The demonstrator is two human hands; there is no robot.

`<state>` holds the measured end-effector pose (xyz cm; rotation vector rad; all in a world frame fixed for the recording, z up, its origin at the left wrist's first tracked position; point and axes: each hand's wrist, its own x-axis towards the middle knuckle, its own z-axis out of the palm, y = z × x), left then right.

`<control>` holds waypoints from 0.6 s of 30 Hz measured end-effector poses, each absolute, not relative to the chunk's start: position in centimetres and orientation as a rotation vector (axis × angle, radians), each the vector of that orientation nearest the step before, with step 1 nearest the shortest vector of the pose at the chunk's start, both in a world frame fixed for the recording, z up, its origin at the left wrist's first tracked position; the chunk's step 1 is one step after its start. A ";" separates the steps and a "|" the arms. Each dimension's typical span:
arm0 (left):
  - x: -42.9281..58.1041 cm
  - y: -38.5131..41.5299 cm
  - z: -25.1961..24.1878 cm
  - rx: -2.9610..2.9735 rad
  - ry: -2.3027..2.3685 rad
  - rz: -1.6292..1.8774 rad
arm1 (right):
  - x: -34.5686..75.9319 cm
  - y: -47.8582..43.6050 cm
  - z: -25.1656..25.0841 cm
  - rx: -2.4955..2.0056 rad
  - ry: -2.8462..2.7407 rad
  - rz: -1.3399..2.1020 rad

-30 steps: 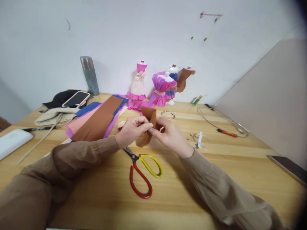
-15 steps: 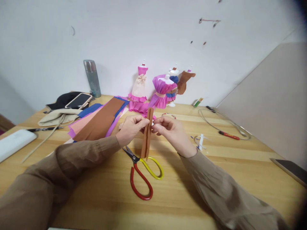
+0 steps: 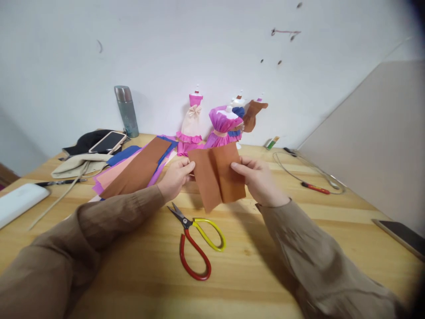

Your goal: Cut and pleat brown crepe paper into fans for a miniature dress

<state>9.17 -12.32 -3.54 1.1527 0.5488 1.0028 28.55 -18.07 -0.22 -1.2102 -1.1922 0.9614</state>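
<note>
A creased brown sheet of paper is spread open above the wooden table, held up between both hands. My left hand pinches its left upper edge. My right hand pinches its right edge with thumb on the front. Scissors with one red and one yellow handle lie on the table just below the sheet. A stack of brown, pink, purple and blue paper sheets lies to the left of my left hand.
Small mannequins in paper dresses stand at the back by the wall, next to a grey flask. A phone rests on dark cloth, a white box at far left, wire and a red tool at right.
The brown paper was folded into a narrow strip between my fingers; my hands have moved apart and it is now unfolded into a wide creased sheet.
</note>
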 end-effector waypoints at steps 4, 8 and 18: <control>9.3 -11.9 -3.9 0.992 0.555 1.001 | 29.6 -18.3 1.1 -1.135 -1.101 1.012; 9.3 -11.9 -4.0 0.932 0.572 0.981 | 30.4 -18.3 1.5 -1.148 -1.117 1.097; 9.6 -14.2 -3.2 1.299 0.653 0.964 | 29.5 -18.6 1.5 -1.240 -1.093 1.193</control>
